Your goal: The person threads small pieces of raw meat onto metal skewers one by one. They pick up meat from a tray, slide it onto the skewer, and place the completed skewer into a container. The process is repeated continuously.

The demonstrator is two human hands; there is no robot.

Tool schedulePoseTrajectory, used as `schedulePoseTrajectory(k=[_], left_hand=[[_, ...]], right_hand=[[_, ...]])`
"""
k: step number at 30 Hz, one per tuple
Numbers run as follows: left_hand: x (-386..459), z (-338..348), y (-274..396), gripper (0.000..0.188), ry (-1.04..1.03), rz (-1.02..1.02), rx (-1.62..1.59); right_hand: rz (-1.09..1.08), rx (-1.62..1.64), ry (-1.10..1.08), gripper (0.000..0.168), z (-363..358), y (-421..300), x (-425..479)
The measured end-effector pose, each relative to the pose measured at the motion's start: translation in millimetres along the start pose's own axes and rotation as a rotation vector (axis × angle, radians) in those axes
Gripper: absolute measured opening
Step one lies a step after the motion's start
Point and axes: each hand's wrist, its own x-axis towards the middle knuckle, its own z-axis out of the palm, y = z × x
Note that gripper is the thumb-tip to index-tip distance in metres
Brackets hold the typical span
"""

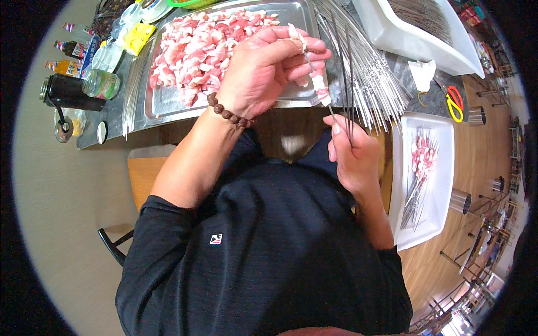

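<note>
My left hand (269, 63), with a brown bead bracelet (227, 113) at its wrist, pinches a pale piece of meat (296, 38) at the upper end of a metal skewer. Lower on that skewer (310, 62), more meat pieces (320, 87) are threaded close together. My right hand (355, 153) grips the skewer's bare lower end, and several bare skewers (348, 75) rise from the same hand. Under and beyond my left hand, a metal tray (168, 110) holds a heap of cut raw meat (201, 54). Some of the heap is hidden behind my left hand.
Loose metal skewers (370, 84) fan out right of the tray; more lie left (136, 92). A white bin (378, 31) holds further skewers. Red-and-yellow scissors (454, 105) lie at the table's right. Below, a white tub (433, 222) contains loaded skewers (424, 155). Jars (101, 84) and bottles (69, 67) stand left.
</note>
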Motion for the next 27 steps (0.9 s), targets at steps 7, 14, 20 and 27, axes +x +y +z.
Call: schedulePoseTrajectory(k=[7,14,20,27], left_hand=[[-5.5,-2.0,3.5,0.019,0.037,-0.016,-0.04],[-5.8,-7.0,1.6,0.02,0.021,0.008,0.022],[-7.5,-1.4,2.2,0.019,0.037,0.009,0.032],[-3.3,-4.4,3.0,0.017,0.073,-0.01,-0.036]], right_hand=[[-0.014,0.007,-0.044,0.033,-6.9,4.4,-5.5],[0.002,-0.024,-0.046,0.034,-7.9,2.4,-8.7],[-0.042,-0.025,-0.034,0.033,-7.5,-3.0,-7.8],[-0.056,0.001,-0.03,0.034,-1.7,-6.6,-2.1]])
